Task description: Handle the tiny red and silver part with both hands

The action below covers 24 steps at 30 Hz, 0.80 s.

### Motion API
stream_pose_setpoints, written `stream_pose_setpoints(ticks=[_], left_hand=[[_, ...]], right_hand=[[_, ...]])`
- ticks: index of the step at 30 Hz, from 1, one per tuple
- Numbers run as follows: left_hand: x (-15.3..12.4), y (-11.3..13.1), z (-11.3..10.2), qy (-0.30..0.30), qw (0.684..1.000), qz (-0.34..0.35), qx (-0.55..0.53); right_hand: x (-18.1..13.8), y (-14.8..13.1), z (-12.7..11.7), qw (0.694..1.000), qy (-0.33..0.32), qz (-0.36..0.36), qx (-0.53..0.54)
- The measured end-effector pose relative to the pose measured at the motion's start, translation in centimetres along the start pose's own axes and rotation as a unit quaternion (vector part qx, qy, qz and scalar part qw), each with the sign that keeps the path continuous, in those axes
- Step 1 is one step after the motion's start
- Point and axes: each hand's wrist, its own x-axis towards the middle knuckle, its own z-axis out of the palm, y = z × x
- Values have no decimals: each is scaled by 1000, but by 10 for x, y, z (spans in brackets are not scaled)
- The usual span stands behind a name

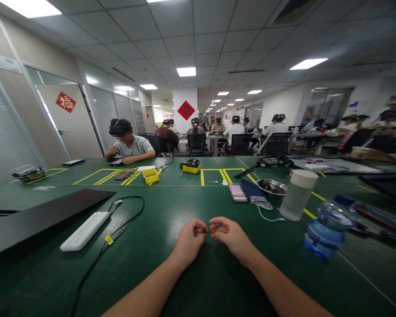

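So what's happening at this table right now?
A person is at a green table, both hands out in front. The left hand pinches a small red piece and the right hand a small orange piece, the two pieces close together. A white power bank lies to the left, a water bottle on its side to the right.

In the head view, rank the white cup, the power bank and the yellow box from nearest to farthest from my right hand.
From the right hand, which pinches an orange piece:
1. White cup, just to its right.
2. Power bank, off to the left.
3. Yellow box, far across the table, to the left.
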Motion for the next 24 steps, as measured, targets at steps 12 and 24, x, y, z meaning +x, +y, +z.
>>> stream_pose_setpoints(ticks=[12, 24], left_hand=[[-4, 14, 1, -18, 996, 34, 78], [-2, 15, 0, 2, 1000, -28, -5]], right_hand=[[-2, -6, 1, 1000, 5, -3, -12], [0, -5, 2, 999, 32, 6, -11]])
